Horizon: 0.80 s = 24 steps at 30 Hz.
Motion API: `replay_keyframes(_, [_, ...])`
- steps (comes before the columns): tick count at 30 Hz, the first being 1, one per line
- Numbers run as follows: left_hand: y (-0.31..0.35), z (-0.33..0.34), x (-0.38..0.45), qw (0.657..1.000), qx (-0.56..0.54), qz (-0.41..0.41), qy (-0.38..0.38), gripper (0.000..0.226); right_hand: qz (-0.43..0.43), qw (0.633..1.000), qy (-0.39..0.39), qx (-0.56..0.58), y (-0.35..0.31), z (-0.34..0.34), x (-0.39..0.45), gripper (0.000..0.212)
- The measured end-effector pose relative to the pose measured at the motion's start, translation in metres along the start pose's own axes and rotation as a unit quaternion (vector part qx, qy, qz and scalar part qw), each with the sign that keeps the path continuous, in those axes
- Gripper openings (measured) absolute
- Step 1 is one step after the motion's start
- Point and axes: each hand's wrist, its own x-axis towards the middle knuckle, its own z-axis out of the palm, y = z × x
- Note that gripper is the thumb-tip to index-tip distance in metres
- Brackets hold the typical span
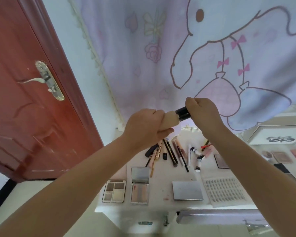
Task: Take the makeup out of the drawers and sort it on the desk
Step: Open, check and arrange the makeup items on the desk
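Note:
I hold a beige makeup tube (170, 120) with a black cap (183, 113) up in front of me, above the white desk (162, 190). My left hand (143, 127) grips the beige body. My right hand (203, 110) grips the black cap, fingers curled round it. On the desk below lie several pencils and brushes (169, 153), small white tubes (197, 156), an open eyeshadow palette (114, 191), an open mirrored palette (139, 184), a shut silver compact (187, 190) and a tray of false lashes (225, 190).
A drawer (217, 218) stands pulled out at the desk's front right. More compacts (280, 157) lie on the right side near a small white drawer box (277, 134). A red door (32, 100) is at the left; a cartoon curtain (195, 57) hangs behind the desk.

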Motion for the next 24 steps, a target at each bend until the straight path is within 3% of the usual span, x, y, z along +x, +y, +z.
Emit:
replay_keyframes(3, [0.002,-0.014,0.005,0.985,-0.124,-0.067,-0.100,0.030,-0.120,0.993,0.010,-0.017,-0.004,-0.006,-0.003,0.043])
replay_keyframes(6, [0.004,-0.023,0.005,0.984,-0.145,-0.059,-0.091,0.037,-0.198,0.980,-0.033,0.007,-0.009,-0.019,-0.004,0.038])
replay_keyframes(9, [-0.001,-0.033,0.005,0.988,-0.129,-0.053,-0.064,0.041,-0.205,0.969,-0.135,0.013,-0.005,-0.034,0.002,0.018])
replay_keyframes(11, [-0.006,-0.038,0.005,0.990,-0.121,-0.054,-0.052,0.039,-0.225,0.959,-0.171,0.031,-0.001,-0.040,0.003,0.028])
replay_keyframes(15, [-0.010,-0.038,0.003,0.991,-0.115,-0.047,-0.041,0.040,-0.256,0.947,-0.186,0.054,0.002,-0.040,0.002,0.036])
replay_keyframes(18, [-0.011,-0.035,-0.001,0.992,-0.108,-0.046,-0.042,0.042,-0.168,0.965,-0.202,0.030,-0.009,-0.036,0.001,0.012])
replay_keyframes(21, [-0.012,-0.032,-0.004,0.993,-0.095,-0.041,-0.063,0.042,-0.185,0.961,-0.195,-0.063,-0.007,-0.031,0.005,0.023])
replay_keyframes(24, [-0.014,-0.031,-0.006,0.990,-0.104,-0.064,-0.073,0.040,-0.224,0.948,-0.226,0.016,-0.002,-0.036,0.005,0.031])
